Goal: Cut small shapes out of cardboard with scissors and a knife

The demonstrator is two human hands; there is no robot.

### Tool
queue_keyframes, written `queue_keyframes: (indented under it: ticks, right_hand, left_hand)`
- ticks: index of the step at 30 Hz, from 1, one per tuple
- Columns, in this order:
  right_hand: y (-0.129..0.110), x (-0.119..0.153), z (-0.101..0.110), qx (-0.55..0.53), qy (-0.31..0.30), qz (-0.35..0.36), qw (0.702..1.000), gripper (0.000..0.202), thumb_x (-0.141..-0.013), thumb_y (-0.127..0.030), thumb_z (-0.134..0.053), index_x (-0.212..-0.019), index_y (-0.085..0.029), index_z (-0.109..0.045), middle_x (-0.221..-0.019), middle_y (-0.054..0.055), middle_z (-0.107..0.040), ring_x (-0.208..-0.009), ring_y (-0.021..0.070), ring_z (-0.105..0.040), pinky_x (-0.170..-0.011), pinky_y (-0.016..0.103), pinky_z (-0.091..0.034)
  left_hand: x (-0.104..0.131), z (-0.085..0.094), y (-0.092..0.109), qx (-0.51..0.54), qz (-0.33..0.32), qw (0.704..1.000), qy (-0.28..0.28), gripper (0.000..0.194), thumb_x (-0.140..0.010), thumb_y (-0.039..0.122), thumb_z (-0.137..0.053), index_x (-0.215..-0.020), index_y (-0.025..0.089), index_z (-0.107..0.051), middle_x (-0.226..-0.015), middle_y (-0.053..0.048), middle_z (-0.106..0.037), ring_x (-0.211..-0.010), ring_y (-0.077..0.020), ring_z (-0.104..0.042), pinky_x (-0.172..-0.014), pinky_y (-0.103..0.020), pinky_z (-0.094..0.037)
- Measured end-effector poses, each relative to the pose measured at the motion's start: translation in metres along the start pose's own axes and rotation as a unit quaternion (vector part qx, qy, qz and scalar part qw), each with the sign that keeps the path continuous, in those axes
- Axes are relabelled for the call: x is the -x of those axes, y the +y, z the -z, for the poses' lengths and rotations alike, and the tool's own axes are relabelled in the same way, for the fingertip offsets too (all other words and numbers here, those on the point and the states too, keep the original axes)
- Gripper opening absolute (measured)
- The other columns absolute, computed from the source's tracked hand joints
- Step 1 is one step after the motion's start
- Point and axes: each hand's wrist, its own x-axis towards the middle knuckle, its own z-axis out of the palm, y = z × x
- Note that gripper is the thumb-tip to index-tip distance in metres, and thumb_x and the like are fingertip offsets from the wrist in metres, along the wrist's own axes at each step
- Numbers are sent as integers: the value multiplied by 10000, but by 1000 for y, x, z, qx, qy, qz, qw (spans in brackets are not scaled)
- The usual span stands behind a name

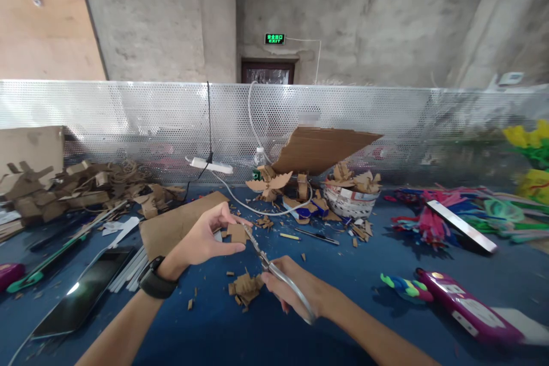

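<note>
Just now my left hand [210, 237] pinches a small piece of cardboard [237, 233] between the thumb below and the fingers above, so the gap between them is narrow and filled by the piece. My right hand [295, 286] is closed around the handles of the scissors [265, 263], whose blades point up and leftward to the right edge of the piece; I cannot tell whether they are biting into it. Both hands are raised over the dark blue table [201, 331], and a black watch [156, 280] sits on my left wrist.

Below the piece, near my right fingers, lies a little pile of scraps [246, 289]. Behind my left wrist a flat sheet of cardboard [184, 218] rests on the table, with white strips [128, 270] and a dark phone [86, 291] to its left. Beyond the scissors are a yellow stick [290, 236] and a thin pen-like tool [317, 237]. Farther back stands a basket [349, 203] heaped with torn cardboard, near a large tilted board [326, 151] and a bottle [259, 158]. Well off to my right lies a purple tool [472, 306], its nearer details blurred.
</note>
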Motion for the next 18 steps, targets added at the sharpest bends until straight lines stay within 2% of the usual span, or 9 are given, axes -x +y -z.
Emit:
queue_keyframes:
  ticks: [9,13,15,18]
  right_hand:
    - [-2,-1,0,5,-6,-6,1000,460,-1066,-510,-434,-721,-207,-465,-567,-26,-514,-478,130,-550,-474,228,-443]
    - [-2,-1,0,-3,2,-11,1000,477,-1041,-566,-459,-715,-219,-439,-532,-55,-468,-443,121,-526,-437,212,-411]
    - [-1,-1,1,-13,2,17,1000,519,-1006,-641,-485,-704,-223,-428,-518,-68,-437,-436,122,-525,-429,209,-391]
    - [3,-2,4,-33,-3,95,995,611,-965,-761,-462,-687,-218,-442,-519,-63,-447,-462,125,-543,-480,223,-413]
  left_hand:
    - [0,0,0,3,2,1000,1,433,-789,135,-874,-927,226,-473,-1174,-121,-798,-1101,-247,-767,-935,-382,-605]
    - [1,0,-3,8,-7,1000,-1,433,-790,124,-869,-930,226,-473,-1159,-107,-802,-1109,-241,-766,-933,-371,-604]
    - [0,0,-4,12,-15,1000,1,428,-793,120,-865,-935,227,-476,-1157,-102,-803,-1101,-232,-768,-929,-365,-606]
    - [0,-1,-4,11,-21,1000,12,426,-789,125,-870,-933,227,-481,-1166,-108,-801,-1109,-234,-765,-936,-372,-605]
